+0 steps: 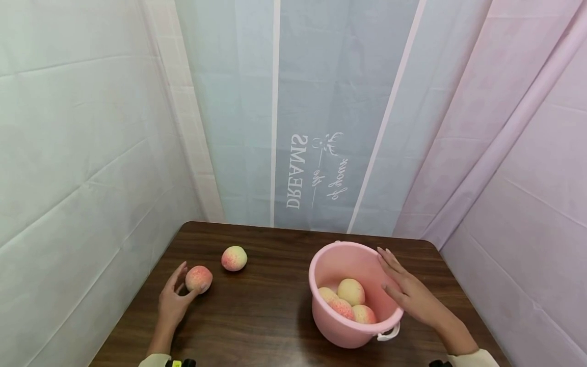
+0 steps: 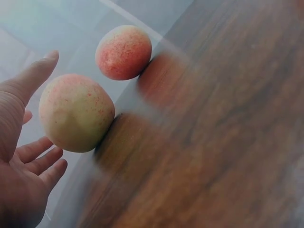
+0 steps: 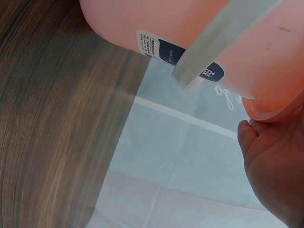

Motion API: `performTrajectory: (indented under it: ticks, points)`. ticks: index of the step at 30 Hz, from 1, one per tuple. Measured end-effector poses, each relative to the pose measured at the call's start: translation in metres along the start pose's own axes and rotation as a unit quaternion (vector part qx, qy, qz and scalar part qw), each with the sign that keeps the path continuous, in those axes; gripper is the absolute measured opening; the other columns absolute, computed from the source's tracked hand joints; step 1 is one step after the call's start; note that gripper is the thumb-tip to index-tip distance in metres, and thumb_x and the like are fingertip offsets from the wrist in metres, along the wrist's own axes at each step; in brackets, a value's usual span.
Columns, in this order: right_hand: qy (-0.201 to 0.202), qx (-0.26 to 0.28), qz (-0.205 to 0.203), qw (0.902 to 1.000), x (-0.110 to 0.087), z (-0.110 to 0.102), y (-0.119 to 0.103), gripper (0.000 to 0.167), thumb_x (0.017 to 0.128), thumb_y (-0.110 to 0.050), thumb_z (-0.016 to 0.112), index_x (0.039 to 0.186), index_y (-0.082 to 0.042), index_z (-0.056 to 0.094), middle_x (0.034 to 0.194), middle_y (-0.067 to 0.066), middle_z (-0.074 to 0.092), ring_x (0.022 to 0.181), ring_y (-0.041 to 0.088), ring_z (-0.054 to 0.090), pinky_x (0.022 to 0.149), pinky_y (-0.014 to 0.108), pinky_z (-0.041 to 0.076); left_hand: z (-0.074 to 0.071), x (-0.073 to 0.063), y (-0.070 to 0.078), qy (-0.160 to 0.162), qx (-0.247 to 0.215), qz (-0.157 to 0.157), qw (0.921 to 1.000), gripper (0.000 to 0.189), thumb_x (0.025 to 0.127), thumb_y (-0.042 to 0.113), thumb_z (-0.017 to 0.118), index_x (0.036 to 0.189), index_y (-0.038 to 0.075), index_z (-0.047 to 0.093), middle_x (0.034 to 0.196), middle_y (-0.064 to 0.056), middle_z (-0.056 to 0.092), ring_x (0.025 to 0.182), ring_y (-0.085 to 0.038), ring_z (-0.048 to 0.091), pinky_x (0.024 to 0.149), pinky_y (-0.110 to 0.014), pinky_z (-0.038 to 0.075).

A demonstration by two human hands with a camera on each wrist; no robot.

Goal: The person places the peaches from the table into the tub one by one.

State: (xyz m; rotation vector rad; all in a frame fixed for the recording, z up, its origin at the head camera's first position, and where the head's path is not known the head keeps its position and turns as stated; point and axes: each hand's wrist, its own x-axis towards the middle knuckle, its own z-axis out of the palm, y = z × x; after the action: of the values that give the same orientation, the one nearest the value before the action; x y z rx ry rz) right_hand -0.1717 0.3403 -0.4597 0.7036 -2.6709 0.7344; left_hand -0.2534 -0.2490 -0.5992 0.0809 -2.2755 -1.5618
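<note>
My left hand (image 1: 173, 300) is at a pink-and-yellow peach (image 1: 199, 280) on the table, thumb and fingers spread around it. In the left wrist view a gap shows between the thumb (image 2: 35, 76) and that peach (image 2: 76, 114), and the other fingers reach behind it. A second peach (image 1: 234, 258) lies farther back to the right. My right hand (image 1: 412, 295) rests at the right rim of a pink bucket (image 1: 339, 326), its fingers fairly straight. Inside the bucket several peaches (image 1: 351, 292) lie heaped together.
The dark wooden table (image 1: 257, 316) has rounded far corners. A printed curtain (image 1: 321, 102) hangs behind it, with pale cloth walls on both sides. A white handle (image 3: 223, 42) hangs on the bucket's outside, across a dark label (image 3: 168, 51).
</note>
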Motion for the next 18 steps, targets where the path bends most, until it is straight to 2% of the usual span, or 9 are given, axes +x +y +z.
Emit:
performTrajectory:
  ticks: [2, 3, 6, 9, 12, 18]
  points:
    - [-0.001, 0.001, 0.000, 1.0000, 0.0001, 0.0000, -0.0001, 0.061, 0.100, -0.016, 0.061, 0.154, 0.001, 0.038, 0.168, 0.006, 0.021, 0.153, 0.003, 0.001, 0.108, 0.003, 0.009, -0.0001, 0.0007, -0.0005, -0.002, 0.002, -0.007, 1.0000, 0.087, 0.082, 0.020, 0.088, 0.155, 0.011, 0.042, 0.151, -0.021, 0.047, 0.138, -0.038, 0.044, 0.091, 0.001, 0.034]
    - [-0.001, 0.000, 0.000, 1.0000, 0.0001, -0.0001, -0.0002, 0.061, 0.100, -0.016, 0.061, 0.154, 0.001, 0.038, 0.168, 0.006, 0.021, 0.153, 0.003, 0.001, 0.108, 0.002, 0.009, -0.0001, 0.0009, -0.0003, -0.004, 0.005, -0.011, 0.9999, 0.087, 0.082, 0.021, 0.088, 0.155, 0.012, 0.042, 0.151, -0.021, 0.046, 0.138, -0.037, 0.044, 0.095, -0.003, 0.037]
    - [-0.001, -0.001, 0.002, 1.0000, -0.0003, 0.0000, -0.0002, 0.061, 0.100, -0.016, 0.061, 0.155, 0.000, 0.038, 0.168, 0.005, 0.021, 0.153, 0.003, 0.001, 0.107, 0.002, 0.009, 0.0002, 0.0014, 0.0007, -0.007, 0.009, -0.018, 0.9998, 0.087, 0.083, 0.021, 0.087, 0.156, 0.011, 0.041, 0.150, -0.021, 0.046, 0.138, -0.037, 0.044, 0.108, -0.026, 0.044]
    - [0.000, 0.000, 0.002, 1.0000, -0.0005, -0.0001, -0.0006, 0.061, 0.100, -0.016, 0.061, 0.155, -0.001, 0.038, 0.168, 0.005, 0.021, 0.153, 0.003, 0.002, 0.107, 0.002, 0.009, 0.0008, 0.0016, 0.0004, -0.010, 0.005, -0.019, 0.9998, 0.087, 0.083, 0.020, 0.087, 0.156, 0.010, 0.040, 0.150, -0.022, 0.046, 0.138, -0.038, 0.043, 0.110, -0.052, 0.040]
    - [0.001, 0.002, 0.001, 1.0000, -0.0004, 0.0002, -0.0007, 0.061, 0.100, -0.016, 0.061, 0.155, 0.000, 0.038, 0.168, 0.005, 0.021, 0.153, 0.003, 0.002, 0.107, 0.002, 0.009, 0.0012, 0.0020, -0.0006, -0.013, 0.002, -0.016, 0.9998, 0.087, 0.084, 0.019, 0.086, 0.156, 0.009, 0.039, 0.149, -0.024, 0.045, 0.138, -0.040, 0.042, 0.110, -0.056, 0.038]
    - [0.005, 0.000, -0.005, 1.0000, -0.0003, 0.0007, 0.0000, 0.061, 0.099, -0.014, 0.062, 0.154, 0.001, 0.039, 0.168, 0.006, 0.021, 0.153, 0.003, 0.002, 0.108, 0.003, 0.009, 0.0028, 0.0020, -0.0027, -0.016, 0.017, -0.020, 0.9995, 0.088, 0.083, 0.024, 0.087, 0.156, 0.011, 0.039, 0.149, -0.023, 0.046, 0.139, -0.039, 0.041, 0.109, -0.054, 0.039]
